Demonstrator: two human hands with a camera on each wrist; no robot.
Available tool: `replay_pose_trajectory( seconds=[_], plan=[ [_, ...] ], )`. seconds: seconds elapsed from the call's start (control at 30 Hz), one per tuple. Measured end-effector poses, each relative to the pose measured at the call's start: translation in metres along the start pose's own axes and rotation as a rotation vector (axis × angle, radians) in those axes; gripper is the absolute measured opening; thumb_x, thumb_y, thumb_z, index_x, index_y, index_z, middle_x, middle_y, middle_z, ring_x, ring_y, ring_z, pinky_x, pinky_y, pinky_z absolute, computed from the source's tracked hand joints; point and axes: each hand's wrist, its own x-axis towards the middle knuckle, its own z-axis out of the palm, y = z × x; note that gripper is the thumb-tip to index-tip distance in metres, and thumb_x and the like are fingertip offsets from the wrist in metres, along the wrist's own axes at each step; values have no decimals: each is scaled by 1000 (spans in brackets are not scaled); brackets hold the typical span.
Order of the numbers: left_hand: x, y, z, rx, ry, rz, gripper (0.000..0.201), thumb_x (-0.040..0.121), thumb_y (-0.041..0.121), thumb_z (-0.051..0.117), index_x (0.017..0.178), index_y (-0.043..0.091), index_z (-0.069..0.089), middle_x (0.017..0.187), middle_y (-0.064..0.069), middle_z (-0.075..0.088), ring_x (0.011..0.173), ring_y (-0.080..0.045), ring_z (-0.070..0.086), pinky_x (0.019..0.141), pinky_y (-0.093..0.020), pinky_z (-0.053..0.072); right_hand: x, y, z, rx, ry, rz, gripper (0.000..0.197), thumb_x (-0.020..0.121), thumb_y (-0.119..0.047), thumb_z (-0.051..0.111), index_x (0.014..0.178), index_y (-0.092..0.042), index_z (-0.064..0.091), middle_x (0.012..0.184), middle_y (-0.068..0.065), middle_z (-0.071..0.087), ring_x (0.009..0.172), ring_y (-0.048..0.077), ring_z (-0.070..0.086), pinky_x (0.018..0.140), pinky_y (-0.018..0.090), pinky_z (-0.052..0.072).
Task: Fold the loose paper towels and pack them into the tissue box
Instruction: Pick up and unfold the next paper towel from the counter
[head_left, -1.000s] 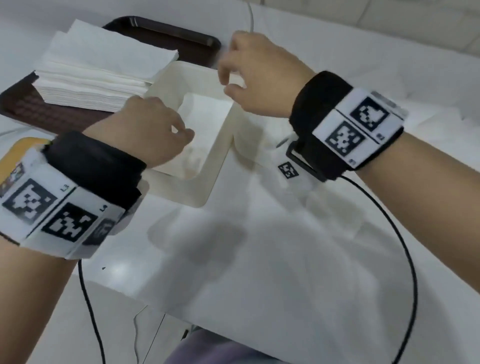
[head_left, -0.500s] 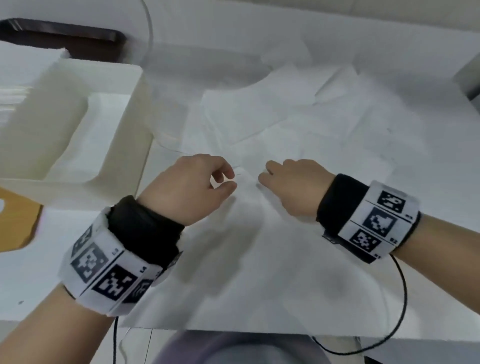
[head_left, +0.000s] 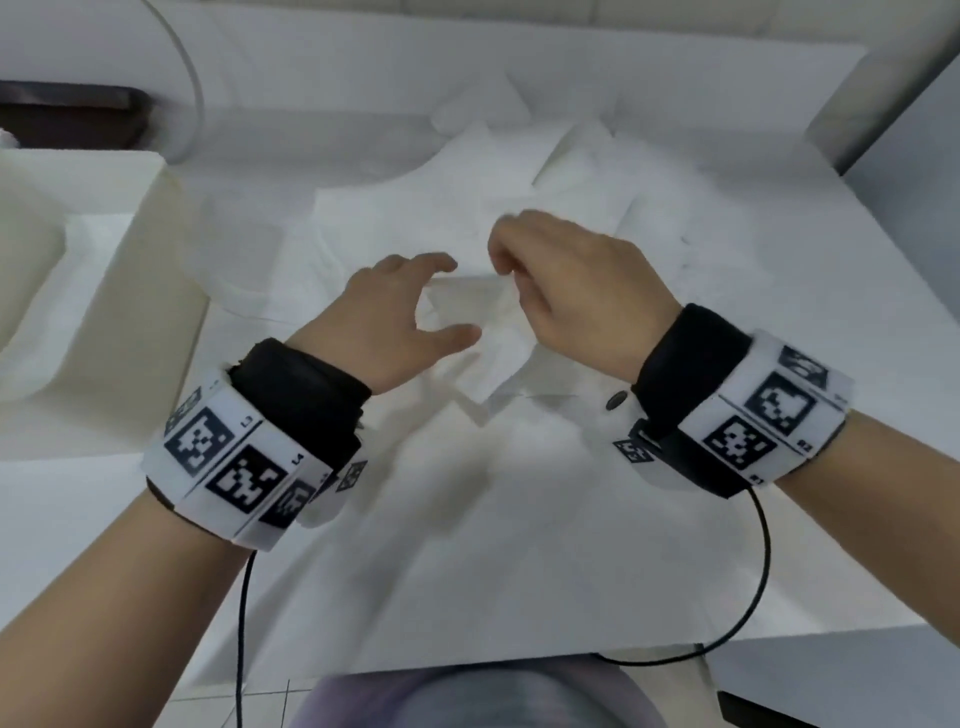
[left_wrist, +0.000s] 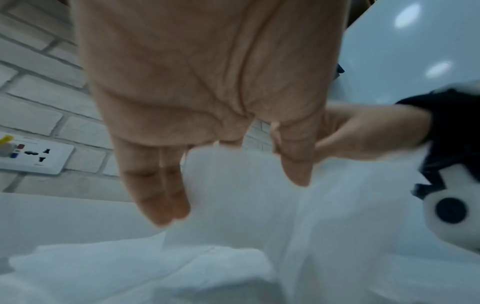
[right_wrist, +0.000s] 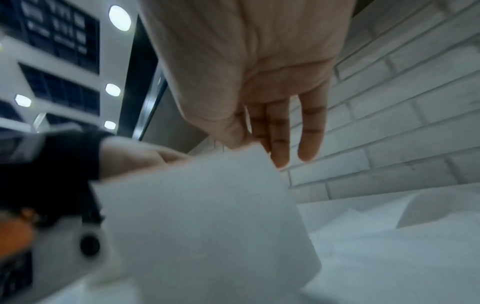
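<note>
A white paper towel (head_left: 475, 338) hangs lifted above the table between my two hands. My right hand (head_left: 506, 270) pinches its upper edge between thumb and forefinger; the right wrist view shows the towel (right_wrist: 207, 216) hanging from that pinch. My left hand (head_left: 452, 299) is spread in a wide C at the towel's left side, fingers straight, gripping nothing that I can see. In the left wrist view its fingers (left_wrist: 161, 201) and thumb lie in front of the towel (left_wrist: 233, 185). The cream tissue box (head_left: 156, 249) stands open at the left with white towel inside.
Several loose paper towels (head_left: 545, 182) lie overlapping across the white table behind my hands. A dark tray edge (head_left: 67, 111) shows at the far left behind the box. The table's right edge (head_left: 779, 260) runs diagonally. Wrist cables hang off the near edge.
My hands left the tissue box and came to the loose sheets on the table. Since half a second ago my right hand has lifted one towel and my left hand has spread wider.
</note>
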Motion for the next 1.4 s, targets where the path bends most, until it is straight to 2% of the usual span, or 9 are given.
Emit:
replay_pose_trajectory(
  seconds=[0.23, 0.37, 0.53, 0.67, 0.83, 0.97, 1.13, 1.27, 1.4],
  plan=[
    [22, 24, -21, -495, 563, 143, 29, 80, 32, 70, 104, 23, 57, 99, 10, 63, 84, 0, 59, 76, -9, 45, 1, 25, -28, 690, 511, 84, 36, 80, 10, 39, 76, -26, 33, 77, -12, 38, 63, 0, 38, 58, 12, 32],
    [27, 26, -19, -789, 342, -107, 72, 61, 59, 72, 118, 21, 51, 109, 4, 62, 94, -11, 62, 79, -23, 48, 2, 37, -15, 911, 602, 254, 39, 81, 14, 37, 72, -23, 36, 76, -10, 38, 65, -9, 40, 62, 9, 36],
    [18, 32, 8, -901, 226, -159, 25, 93, 15, 53, 68, 11, 55, 66, 4, 64, 58, -12, 62, 60, -27, 55, 7, 44, 11, 797, 267, 379, 16, 90, -4, 48, 88, -18, 39, 88, -8, 43, 73, 0, 44, 64, 6, 37],
    [14, 12, 9, -703, 371, -191, 28, 83, 21, 46, 89, -3, 59, 87, -13, 62, 80, -30, 62, 84, -51, 52, 16, 73, 28, 470, -66, 604, 44, 90, -28, 54, 125, -7, 36, 123, 9, 42, 107, 23, 48, 82, 21, 42],
    [10, -7, 9, -631, 427, -201, 24, 84, 14, 41, 91, 1, 60, 79, -6, 58, 74, -25, 54, 68, -36, 44, 27, 75, 43, 314, -309, 590, 62, 86, -36, 60, 132, -3, 34, 130, 12, 45, 114, 25, 48, 87, 30, 41],
    [12, -18, 9, -632, 463, -221, 21, 84, 8, 37, 83, -1, 56, 69, -3, 48, 64, -21, 42, 57, -27, 31, 40, 72, 45, 353, -244, 605, 42, 87, -11, 56, 126, -4, 40, 126, 12, 47, 97, 21, 47, 81, 28, 42],
    [16, -29, 4, -694, 573, -256, 45, 82, 8, 39, 125, 16, 49, 85, 0, 60, 74, -18, 57, 68, -31, 44, 40, 78, 29, 493, 22, 482, 3, 87, -11, 57, 85, -10, 59, 84, -2, 54, 79, 14, 56, 59, 8, 37],
    [16, -32, 0, -618, 691, -192, 65, 83, 0, 34, 141, 29, 24, 78, 1, 57, 65, -12, 51, 73, -34, 45, 31, 76, -11, 578, 297, 275, 21, 90, -14, 56, 74, -26, 49, 75, -17, 48, 66, -10, 44, 64, 6, 32],
    [17, -28, -9, -511, 771, -32, 74, 72, -2, 29, 131, 43, 33, 136, -4, 50, 110, -15, 57, 100, -38, 44, 20, 64, -52, 525, 305, 43, 15, 91, -20, 50, 93, -14, 64, 83, -22, 54, 80, -12, 52, 77, 6, 37]
  ],
)
